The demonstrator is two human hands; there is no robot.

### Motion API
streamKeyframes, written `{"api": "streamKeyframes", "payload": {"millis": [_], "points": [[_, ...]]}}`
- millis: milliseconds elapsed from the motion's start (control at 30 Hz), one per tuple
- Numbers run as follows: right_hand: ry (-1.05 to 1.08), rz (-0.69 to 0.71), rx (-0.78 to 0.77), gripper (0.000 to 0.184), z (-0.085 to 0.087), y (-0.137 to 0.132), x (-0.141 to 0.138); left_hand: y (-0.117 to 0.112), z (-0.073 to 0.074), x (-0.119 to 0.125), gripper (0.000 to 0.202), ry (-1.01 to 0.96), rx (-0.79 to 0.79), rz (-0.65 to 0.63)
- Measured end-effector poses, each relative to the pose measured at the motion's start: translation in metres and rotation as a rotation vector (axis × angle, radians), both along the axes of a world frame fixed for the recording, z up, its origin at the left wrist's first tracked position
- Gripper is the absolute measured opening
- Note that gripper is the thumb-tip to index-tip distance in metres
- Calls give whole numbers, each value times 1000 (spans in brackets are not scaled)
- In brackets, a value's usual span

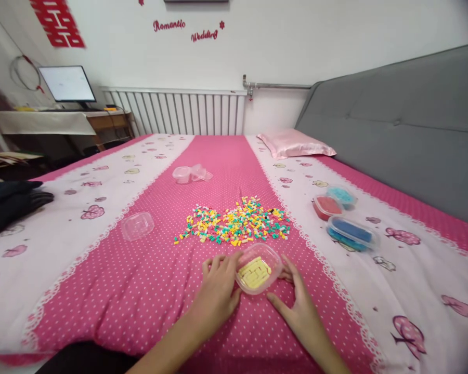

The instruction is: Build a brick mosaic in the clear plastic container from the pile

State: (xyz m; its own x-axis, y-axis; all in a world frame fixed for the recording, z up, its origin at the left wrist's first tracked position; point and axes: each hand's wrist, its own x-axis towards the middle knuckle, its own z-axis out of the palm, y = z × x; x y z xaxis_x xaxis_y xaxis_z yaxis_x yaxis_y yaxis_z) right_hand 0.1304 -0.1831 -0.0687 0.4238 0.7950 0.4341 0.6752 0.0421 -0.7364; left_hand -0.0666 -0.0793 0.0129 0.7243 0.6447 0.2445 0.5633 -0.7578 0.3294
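A clear plastic container (pixel 273 259) is between my two hands near the front of the bed. Pale yellow small pieces (pixel 254 272) lie in it, laid side by side in rows. My left hand (pixel 221 283) grips the container's left side, fingers at the rim and thumb lower down. On the opposite side, my right hand (pixel 296 298) curves around the edge with its thumb apart at the front; some of its fingertips are partly hidden. Just beyond the container spreads a loose pile of small yellow, green, white and red pieces (pixel 237 222).
A clear lid (pixel 138 226) lies to the left, and empty clear containers (pixel 192 173) sit beyond the pile. At right stand containers of red (pixel 327 206), light blue (pixel 341 196) and dark blue (pixel 352 232) contents. A pink pillow (pixel 294 143) and dark clothing (pixel 11 202) rest on the bed.
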Motion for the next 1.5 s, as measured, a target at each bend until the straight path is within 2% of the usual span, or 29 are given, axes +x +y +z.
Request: {"api": "streamKeyframes", "payload": {"millis": [133,167,267,300,433,567,700,833,967,1033,1133,1200,1233,1367,1500], "points": [[-81,-33,-8,60,-7,-2,-2,32,13,-18,73,80,65,88],[-104,-46,-7,55,-8,-2,-3,43,17,-24,68,103,85,133],[-164,-91,9,45,-10,-2,-7,76,30,-43,37,160,153,294],[-181,-102,17,44,-9,-2,-8,85,33,-48,35,182,170,339],[-238,-114,38,41,-6,-1,-10,104,30,-52,35,266,202,390],[-281,-119,40,38,-1,-3,-11,101,20,-37,34,293,223,377],[-305,-126,36,37,3,-3,-12,98,20,-30,31,263,229,383],[-306,-126,33,35,8,-4,-13,95,30,-33,14,185,221,338],[-305,-129,16,33,13,-4,-13,83,45,-35,11,89,199,297],[-302,-135,13,31,16,-4,-13,72,55,-28,9,50,173,262],[-297,-133,6,27,19,-2,-14,52,72,-1,8,32,101,147],[-292,-128,2,26,21,-2,-14,40,79,27,2,160,14,-18],[-289,-126,1,26,22,-1,-14,35,80,42,4,190,13,-50],[-276,-125,-4,25,25,-1,-15,27,69,81,17,284,46,-92],[-266,-119,-12,29,26,-1,-15,25,56,89,16,332,96,-63]]}}
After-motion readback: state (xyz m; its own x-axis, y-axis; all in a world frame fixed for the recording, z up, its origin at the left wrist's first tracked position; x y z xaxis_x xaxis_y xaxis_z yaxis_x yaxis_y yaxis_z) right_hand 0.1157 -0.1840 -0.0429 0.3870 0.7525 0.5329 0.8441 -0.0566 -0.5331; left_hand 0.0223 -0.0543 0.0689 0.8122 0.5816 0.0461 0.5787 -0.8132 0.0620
